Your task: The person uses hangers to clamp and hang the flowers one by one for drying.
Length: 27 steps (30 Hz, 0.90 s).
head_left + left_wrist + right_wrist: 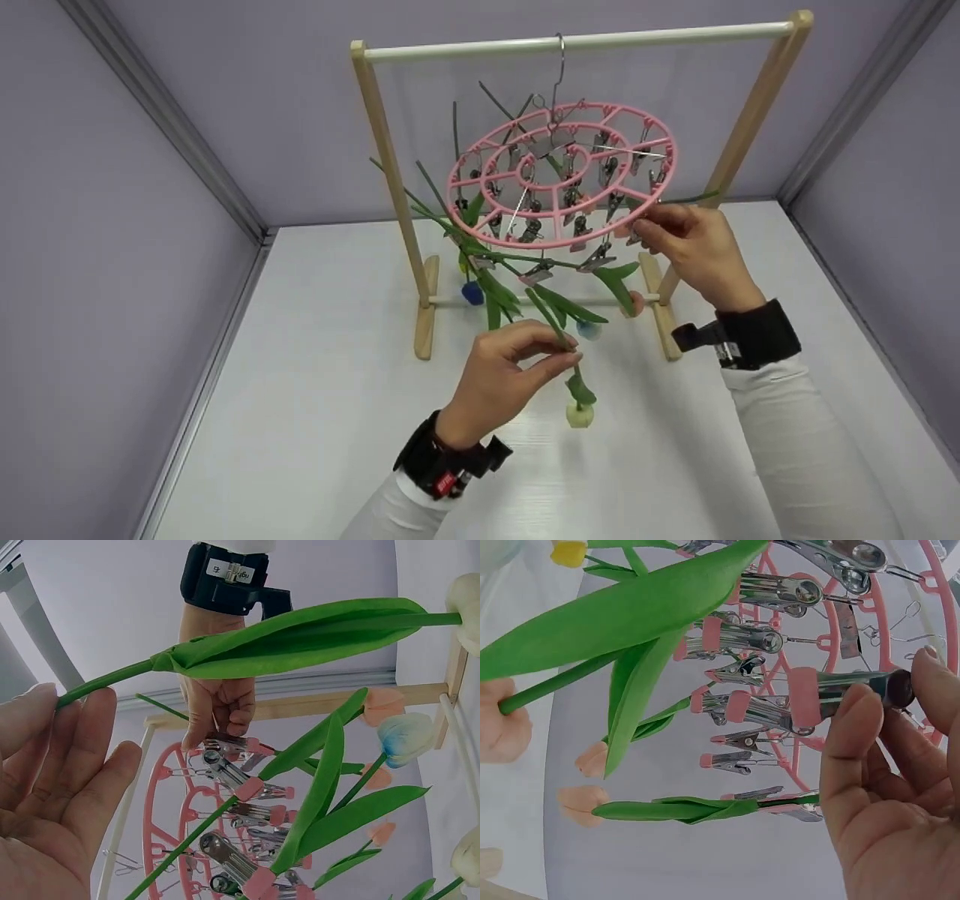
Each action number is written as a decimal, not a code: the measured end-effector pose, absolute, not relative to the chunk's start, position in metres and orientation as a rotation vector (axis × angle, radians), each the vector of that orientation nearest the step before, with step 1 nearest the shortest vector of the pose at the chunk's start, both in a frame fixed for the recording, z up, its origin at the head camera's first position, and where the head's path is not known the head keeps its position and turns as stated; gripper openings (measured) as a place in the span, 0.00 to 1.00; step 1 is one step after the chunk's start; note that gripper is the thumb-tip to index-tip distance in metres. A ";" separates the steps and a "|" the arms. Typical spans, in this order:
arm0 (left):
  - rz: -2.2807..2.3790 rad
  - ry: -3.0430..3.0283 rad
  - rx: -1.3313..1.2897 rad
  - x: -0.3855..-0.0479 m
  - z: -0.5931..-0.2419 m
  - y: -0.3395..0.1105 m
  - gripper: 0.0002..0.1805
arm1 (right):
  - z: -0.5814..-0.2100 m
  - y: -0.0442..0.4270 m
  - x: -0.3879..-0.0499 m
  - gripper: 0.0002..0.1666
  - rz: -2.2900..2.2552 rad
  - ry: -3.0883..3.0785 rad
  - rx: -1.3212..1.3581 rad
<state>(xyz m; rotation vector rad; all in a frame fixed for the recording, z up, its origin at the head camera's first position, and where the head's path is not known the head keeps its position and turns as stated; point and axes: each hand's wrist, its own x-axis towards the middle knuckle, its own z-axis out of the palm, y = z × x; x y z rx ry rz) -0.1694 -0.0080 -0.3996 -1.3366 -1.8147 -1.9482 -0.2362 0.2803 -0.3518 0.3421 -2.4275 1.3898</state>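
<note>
My left hand (pixel 510 371) pinches the green stem of a cream-white artificial tulip (pixel 580 415), whose bloom hangs downward below the hand. Its long leaf (pixel 300 637) stretches across the left wrist view. Above and to the right, my right hand (pixel 697 244) pinches a metal clip (pixel 847 694) with pink tips at the right edge of a pink round clip hanger (pixel 556 244). No stem shows between that clip's tips in the right wrist view. Other clips hold tulips, including a blue-and-white one (pixel 405 739) and a peach one (pixel 581 806).
The hanger hangs by a metal hook (pixel 561 60) from the white rod (pixel 465 49) of a wooden-legged stand (pixel 394 172). Stems stick out past the hanger's left and back. A dark blue tulip (pixel 472 292) hangs low at left. Beneath lies a white tabletop (pixel 315 420).
</note>
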 end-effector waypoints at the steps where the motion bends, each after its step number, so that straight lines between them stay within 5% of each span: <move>1: -1.955 -1.815 -1.332 -0.170 -0.399 -0.008 0.06 | -0.352 0.280 -0.236 0.14 1.368 -2.438 0.356; 27: -1.917 -2.000 -0.967 -0.220 -0.379 -0.008 0.08 | -0.378 0.234 -0.223 0.14 1.659 -2.276 0.419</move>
